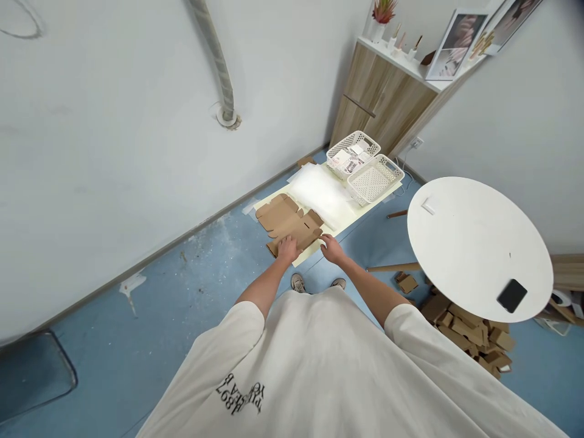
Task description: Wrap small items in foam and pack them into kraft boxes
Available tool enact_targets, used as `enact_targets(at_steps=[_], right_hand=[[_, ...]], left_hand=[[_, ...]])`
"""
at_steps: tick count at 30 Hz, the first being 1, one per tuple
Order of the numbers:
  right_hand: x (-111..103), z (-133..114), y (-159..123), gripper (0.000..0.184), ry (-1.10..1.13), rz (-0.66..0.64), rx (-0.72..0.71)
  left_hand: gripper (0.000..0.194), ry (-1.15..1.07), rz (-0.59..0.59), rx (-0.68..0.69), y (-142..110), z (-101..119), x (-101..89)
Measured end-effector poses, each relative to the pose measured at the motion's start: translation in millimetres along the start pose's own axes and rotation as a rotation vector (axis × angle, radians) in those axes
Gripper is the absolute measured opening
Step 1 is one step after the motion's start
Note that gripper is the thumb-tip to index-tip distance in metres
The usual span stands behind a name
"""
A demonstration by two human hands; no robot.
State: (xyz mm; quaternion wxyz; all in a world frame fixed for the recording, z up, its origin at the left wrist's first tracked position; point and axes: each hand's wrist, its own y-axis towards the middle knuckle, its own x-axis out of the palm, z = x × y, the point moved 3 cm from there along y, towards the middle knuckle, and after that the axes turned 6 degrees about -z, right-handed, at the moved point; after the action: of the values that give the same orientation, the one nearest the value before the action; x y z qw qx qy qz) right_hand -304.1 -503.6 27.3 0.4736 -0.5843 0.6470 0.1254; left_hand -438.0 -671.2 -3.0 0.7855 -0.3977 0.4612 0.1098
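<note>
- Left hand [288,248] presses flat on the near edge of the flat cardboard box blank [287,223]; fingers spread, closed on nothing.
- The blank lies unfolded on the pale yellow bench [365,210], beside a clear plastic sheet [322,193].
- Right hand [331,248] rests open at the blank's near right corner, fingertips touching.
- Looks like the start of folding; next, both hands need a flap edge to lift.
- Two white baskets [371,179] sit farther right.
- Shirt print [239,396] reads upside down, roughly "1897".
</note>
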Motion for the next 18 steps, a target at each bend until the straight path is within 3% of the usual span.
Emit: enact_targets(at_steps=[6,12,18], right_hand=[[-2.7,-12.8,10.9,0.052,-0.082,-0.006,-0.057],[-3.6,-37.5,22.3,0.055,-0.314,0.011,-0.137],[-11.8,-56.5,34.3,0.054,-0.498,0.085,-0.273]], left_hand=[[0.028,0.064,0.006,0.098,-5.7,-0.8,-11.1],[0.027,0.161,-0.039,0.135,-13.6,7.2,-20.8],[0.024,0.218,0.17,0.213,-35.7,14.7,-51.5]])
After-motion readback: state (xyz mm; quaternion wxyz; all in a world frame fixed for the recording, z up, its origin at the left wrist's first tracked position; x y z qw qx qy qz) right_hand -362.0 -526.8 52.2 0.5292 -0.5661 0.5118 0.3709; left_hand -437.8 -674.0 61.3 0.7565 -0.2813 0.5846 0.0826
